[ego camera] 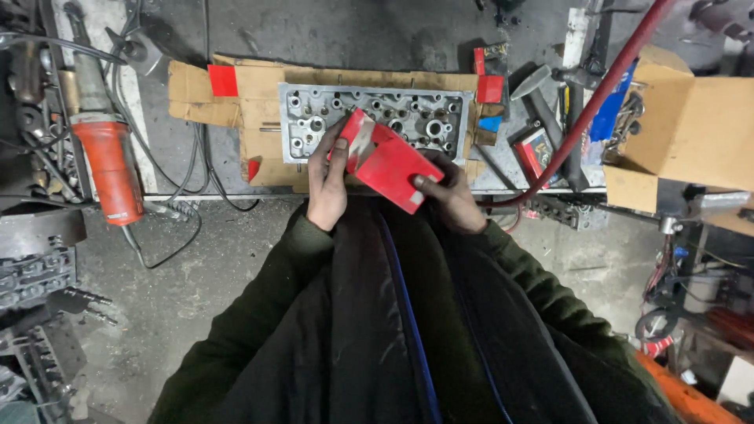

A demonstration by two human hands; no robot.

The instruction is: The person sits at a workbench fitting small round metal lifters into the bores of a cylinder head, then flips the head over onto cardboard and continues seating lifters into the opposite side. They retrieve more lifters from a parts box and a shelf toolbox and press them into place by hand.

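Observation:
A red cardboard box (389,165) with white markings is held in front of my chest by both hands. My left hand (327,182) grips its left end, thumb across the open flap. My right hand (451,195) holds the lower right corner from beneath. Behind the box, a grey metal cylinder head (314,118) with many round holes lies on flattened brown cardboard (259,98) on the workbench.
An orange and grey power tool (106,157) with black cables lies at left. A red hose (605,86) runs diagonally at right beside an open brown carton (691,133). Small red boxes (536,153) and tools sit at the bench's right end. Metal parts clutter the floor at left.

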